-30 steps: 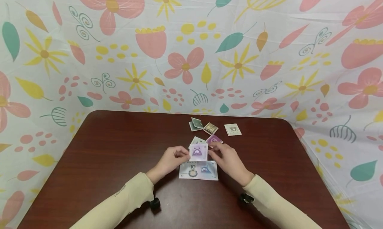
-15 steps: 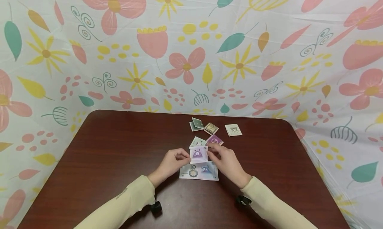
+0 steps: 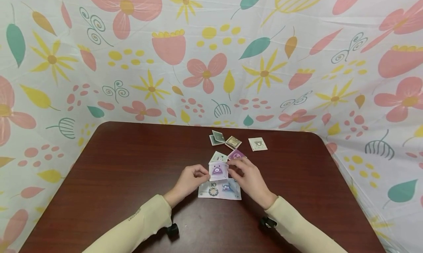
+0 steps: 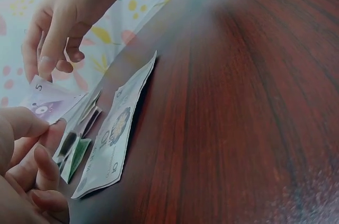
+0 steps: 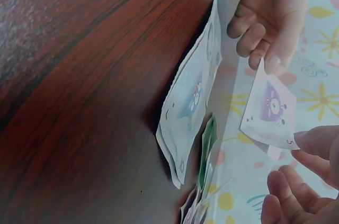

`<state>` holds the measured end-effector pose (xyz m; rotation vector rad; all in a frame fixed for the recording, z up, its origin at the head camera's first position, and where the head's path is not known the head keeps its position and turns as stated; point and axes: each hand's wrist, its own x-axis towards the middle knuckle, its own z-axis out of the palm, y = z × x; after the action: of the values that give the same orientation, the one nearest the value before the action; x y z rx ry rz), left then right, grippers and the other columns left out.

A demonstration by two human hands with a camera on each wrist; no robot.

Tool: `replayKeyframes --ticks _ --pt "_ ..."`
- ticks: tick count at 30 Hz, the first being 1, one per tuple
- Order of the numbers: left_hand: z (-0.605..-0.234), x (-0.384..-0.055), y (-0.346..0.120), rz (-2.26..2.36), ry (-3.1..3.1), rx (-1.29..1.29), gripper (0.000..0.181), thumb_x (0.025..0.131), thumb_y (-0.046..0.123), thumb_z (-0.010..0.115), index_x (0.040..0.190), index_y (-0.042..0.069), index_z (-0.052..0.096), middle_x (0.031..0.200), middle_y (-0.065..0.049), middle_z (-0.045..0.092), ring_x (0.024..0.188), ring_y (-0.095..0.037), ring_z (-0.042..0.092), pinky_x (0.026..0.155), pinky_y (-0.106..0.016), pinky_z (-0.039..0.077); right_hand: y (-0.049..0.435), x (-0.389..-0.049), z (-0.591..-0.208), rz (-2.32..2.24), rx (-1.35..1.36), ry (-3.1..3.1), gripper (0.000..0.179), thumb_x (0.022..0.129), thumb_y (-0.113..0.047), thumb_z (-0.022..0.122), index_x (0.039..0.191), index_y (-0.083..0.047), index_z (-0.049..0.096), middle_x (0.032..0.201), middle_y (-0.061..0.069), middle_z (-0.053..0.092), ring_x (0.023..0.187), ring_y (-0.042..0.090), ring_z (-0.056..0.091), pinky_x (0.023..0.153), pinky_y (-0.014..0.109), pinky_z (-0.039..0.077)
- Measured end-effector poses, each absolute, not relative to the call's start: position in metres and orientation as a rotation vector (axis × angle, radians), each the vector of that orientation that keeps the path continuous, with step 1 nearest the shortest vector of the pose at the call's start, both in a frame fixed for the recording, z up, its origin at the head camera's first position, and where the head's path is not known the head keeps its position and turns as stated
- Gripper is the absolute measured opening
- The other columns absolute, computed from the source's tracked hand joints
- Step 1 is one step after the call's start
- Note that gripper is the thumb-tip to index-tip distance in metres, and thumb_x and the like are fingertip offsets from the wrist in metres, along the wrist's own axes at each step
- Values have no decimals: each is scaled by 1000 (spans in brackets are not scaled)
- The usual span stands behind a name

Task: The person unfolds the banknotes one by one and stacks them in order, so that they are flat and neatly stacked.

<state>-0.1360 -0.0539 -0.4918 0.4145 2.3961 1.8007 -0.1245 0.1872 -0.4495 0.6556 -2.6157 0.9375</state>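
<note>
A purple toy banknote marked 5, with a one-eyed monster printed on it, is held up off the table. It looks folded into a near square; in the right wrist view a flap shows behind it. My left hand pinches one corner between thumb and finger. The opposite corner, by the printed 5, is pinched by my right hand, as the right wrist view shows. Below the purple note, a bluish toy banknote marked 10 lies unfolded on the table, its far edge partly covered in the head view.
Behind the hands lie a folded pale green note and a folded magenta note. Farther back are a dark green note, a brown note and a whitish note. A flowered cloth hangs behind the brown table.
The purple note has dropped slightly toward me and changed its tilt, with both hands keeping their grip. The other notes on the table have stayed in place.
</note>
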Motion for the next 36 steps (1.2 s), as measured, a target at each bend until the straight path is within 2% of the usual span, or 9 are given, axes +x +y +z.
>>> replayKeyframes --ticks 4,11,19,24,28,36 --pt "-491 -135 -53 1791 2400 419 5 92 8 77 90 3 76 82 -6 77 75 -7 68 66 -22 50 186 -125 -450 964 650 -2607 23 88 -6 83 110 -10 76 104 3 74 90 20 69 76 37 58" --pt "-491 -132 -50 1795 2370 504 4 92 7 76 92 3 75 83 -8 76 73 -8 66 64 -21 51 186 -125 -453 1020 605 -2588 16 91 -4 80 104 -11 75 91 1 77 78 9 66 69 30 56" --pt "-492 -131 -51 1801 2348 540 4 93 5 75 94 1 74 83 -10 75 68 -7 61 63 -20 50 191 -123 -452 1072 602 -2583 17 91 -3 79 104 -13 79 98 -3 78 83 8 66 71 27 56" --pt "-493 -130 -53 1776 2382 591 5 94 7 75 94 3 74 83 -6 74 69 -5 59 63 -20 48 193 -122 -451 1135 587 -2599 16 91 -3 79 103 -13 81 102 -2 79 89 10 69 72 25 56" --pt "-493 -130 -56 1751 2410 613 5 94 8 75 96 4 74 85 -3 74 72 -4 59 66 -21 48 193 -120 -449 1171 578 -2606 16 90 -2 79 101 -13 81 99 -2 79 87 9 68 70 24 54" --pt "-492 -131 -62 1789 2340 634 11 96 9 74 105 2 74 97 -13 75 74 -12 60 67 -21 48 195 -117 -447 1182 583 -2608 11 92 -6 78 98 -16 80 96 -3 79 81 7 65 69 25 53"
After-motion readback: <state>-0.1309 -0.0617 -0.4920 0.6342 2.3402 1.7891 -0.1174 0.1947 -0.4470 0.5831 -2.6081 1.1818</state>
